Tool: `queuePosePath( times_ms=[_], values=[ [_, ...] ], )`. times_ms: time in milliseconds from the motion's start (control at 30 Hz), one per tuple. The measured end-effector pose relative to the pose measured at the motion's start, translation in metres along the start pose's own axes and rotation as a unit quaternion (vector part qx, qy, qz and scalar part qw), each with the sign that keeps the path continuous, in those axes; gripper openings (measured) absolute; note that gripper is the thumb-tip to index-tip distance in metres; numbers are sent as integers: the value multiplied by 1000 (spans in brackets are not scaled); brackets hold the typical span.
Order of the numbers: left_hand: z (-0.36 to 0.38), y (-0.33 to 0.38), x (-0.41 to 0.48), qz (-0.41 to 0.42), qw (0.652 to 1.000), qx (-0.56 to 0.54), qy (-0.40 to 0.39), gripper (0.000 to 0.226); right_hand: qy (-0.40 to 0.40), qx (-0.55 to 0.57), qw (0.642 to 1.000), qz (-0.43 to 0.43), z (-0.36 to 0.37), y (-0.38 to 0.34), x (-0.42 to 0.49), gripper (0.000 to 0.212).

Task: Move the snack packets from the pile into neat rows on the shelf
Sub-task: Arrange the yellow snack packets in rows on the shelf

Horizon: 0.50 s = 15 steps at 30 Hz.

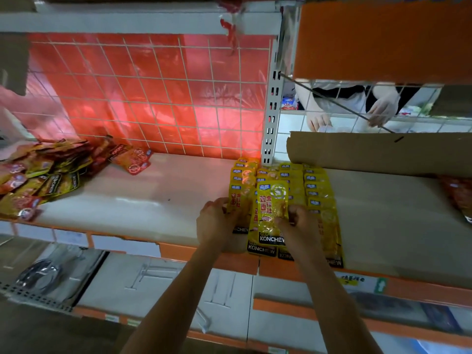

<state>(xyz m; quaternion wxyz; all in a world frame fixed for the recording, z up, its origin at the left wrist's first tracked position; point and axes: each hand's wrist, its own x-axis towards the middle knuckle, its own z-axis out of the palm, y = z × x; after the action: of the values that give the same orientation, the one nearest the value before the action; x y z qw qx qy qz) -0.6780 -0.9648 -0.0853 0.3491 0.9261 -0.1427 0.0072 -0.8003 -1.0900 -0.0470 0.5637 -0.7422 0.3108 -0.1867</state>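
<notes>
Head view: pile (38, 180) sits at frame left on the shelf (153, 200); left hand (217, 221) touches the yellow rows (316, 190) at centre, grip unclear, while right hand (300, 226) pinches a packet (272, 213) above them. Placing looks underway; the next move likely calls for laying it square.

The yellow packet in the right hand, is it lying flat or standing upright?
Lying flat. The yellow packet lies face up on top of the rows, its KONCHEW label readable; the right hand grips it.
</notes>
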Motion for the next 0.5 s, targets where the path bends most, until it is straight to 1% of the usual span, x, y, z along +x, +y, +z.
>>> queuePosePath(
  times_ms=[67, 133, 200, 267, 333, 400, 500],
  values=[
    [1, 0, 0, 11, 1000, 17, 4, 43, -7, 1, 1000, 0, 5, 0, 1, 17],
    [1, -1, -1, 2, 1000, 7, 21, 44, -13, 2, 1000, 2, 10, 0, 4, 19],
    [1, -2, -4, 7, 997, -38, 71, 40, -17, -8, 1000, 0, 15, -1, 5, 25],
    [-2, -2, -10, 49, 988, -104, 101, 33, -20, -17, 1000, -7, 20, -2, 6, 26],
    [-5, 1, -17, 83, 977, -186, 68, 35, -28, -21, 999, -10, 28, -3, 7, 23],
    [-8, 1, -20, 94, 967, -235, 17, 40, -42, -22, 999, -16, 36, -4, 7, 20],
    [-13, -1, -16, 67, 957, -282, -25, 39, -65, -62, 995, -49, 42, -7, 9, 19]
  ],
)
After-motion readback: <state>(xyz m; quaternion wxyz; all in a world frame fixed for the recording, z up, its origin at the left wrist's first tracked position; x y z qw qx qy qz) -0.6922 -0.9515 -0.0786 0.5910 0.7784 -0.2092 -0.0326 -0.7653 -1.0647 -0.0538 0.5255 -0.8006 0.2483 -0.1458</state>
